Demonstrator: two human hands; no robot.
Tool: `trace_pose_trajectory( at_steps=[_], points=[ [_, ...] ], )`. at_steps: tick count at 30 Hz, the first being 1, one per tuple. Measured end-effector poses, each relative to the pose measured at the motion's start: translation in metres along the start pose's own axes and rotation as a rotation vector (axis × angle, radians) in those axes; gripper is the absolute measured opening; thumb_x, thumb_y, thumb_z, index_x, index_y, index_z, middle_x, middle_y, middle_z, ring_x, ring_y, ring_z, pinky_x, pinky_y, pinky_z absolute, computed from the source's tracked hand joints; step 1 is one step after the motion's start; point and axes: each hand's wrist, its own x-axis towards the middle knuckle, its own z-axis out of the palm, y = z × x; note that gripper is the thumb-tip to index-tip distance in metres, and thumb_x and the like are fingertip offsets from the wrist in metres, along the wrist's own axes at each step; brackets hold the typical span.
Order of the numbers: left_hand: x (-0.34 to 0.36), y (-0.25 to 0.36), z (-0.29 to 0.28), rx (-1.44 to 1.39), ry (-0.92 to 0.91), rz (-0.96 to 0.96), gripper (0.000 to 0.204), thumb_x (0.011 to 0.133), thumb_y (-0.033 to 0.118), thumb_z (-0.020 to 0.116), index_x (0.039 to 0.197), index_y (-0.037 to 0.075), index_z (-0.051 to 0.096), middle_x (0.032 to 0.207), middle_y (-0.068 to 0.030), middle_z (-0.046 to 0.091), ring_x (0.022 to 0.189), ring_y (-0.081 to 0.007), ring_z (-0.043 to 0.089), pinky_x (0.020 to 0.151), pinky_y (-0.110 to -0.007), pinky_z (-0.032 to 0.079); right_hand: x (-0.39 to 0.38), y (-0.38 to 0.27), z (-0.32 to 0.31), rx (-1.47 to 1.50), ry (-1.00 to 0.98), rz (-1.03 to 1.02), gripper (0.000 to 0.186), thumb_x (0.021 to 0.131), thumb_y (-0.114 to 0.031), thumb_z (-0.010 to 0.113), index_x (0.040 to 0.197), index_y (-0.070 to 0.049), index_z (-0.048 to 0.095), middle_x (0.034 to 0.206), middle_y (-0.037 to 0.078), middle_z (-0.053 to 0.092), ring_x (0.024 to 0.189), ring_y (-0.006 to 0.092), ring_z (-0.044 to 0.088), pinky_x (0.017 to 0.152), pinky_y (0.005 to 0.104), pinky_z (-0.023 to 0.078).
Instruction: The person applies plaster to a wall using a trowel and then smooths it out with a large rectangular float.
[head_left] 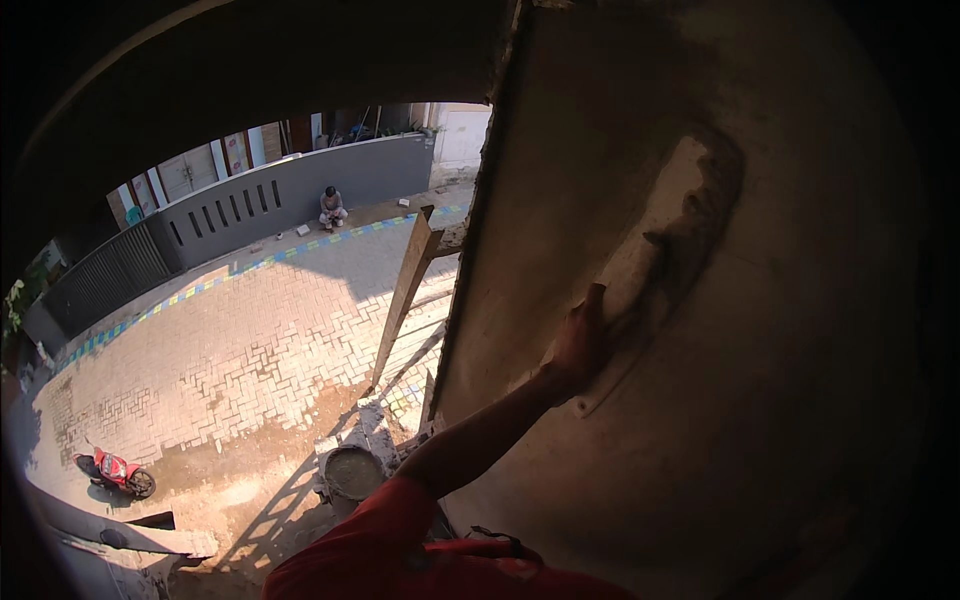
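Note:
My left arm, in a red sleeve, reaches up and across to a shaded plastered wall [570, 150]. At its end my left hand [580, 348] is closed around the handle of a plastering trowel [583, 406]. The trowel's long blade lies against the wall, mostly lost in shadow. Above the hand runs a pale bare strip [672, 190], with a dark, lumpy band of mortar [712, 195] along its right side. My right hand does not show; the lower right is too dark to make anything out.
A bucket of grey mortar [353, 472] stands below my arm, near an upright wooden plank [402, 300]. Lower down lies a paved lane [250, 350] with a parked red motorbike [118, 470]. A person [332, 207] sits by the grey boundary wall [290, 190]. The plaster wall ends at a rough edge [468, 265].

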Motion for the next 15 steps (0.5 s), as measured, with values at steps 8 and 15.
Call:
trace_pose_trajectory(
  at_steps=[8, 15],
  points=[
    [0.109, -0.041, -0.075, -0.002, 0.145, 0.075, 0.063, 0.084, 0.047, 0.069, 0.124, 0.001, 0.051, 0.105, -0.0293, 0.065, 0.101, -0.0426, 0.064, 0.083, -0.049, 0.050, 0.007, -0.002, 0.004, -0.063, -0.013, -0.072, 0.037, 0.099, -0.027, 0.046, 0.080, 0.003, 0.057, 0.072, 0.019, 0.058, 0.057, 0.0274, 0.056, 0.044, 0.0385, 0.048],
    [0.147, -0.115, -0.103, 0.198, 0.189, 0.045, 0.069, 0.085, 0.039, 0.069, 0.135, -0.001, 0.043, 0.108, -0.0309, 0.063, 0.104, -0.0446, 0.062, 0.087, -0.046, 0.050, 0.016, -0.012, 0.007, -0.105, -0.067, -0.151, 0.035, 0.099, -0.026, 0.046, 0.081, 0.003, 0.057, 0.074, 0.020, 0.058, 0.058, 0.0274, 0.056, 0.044, 0.0390, 0.049]
  ],
)
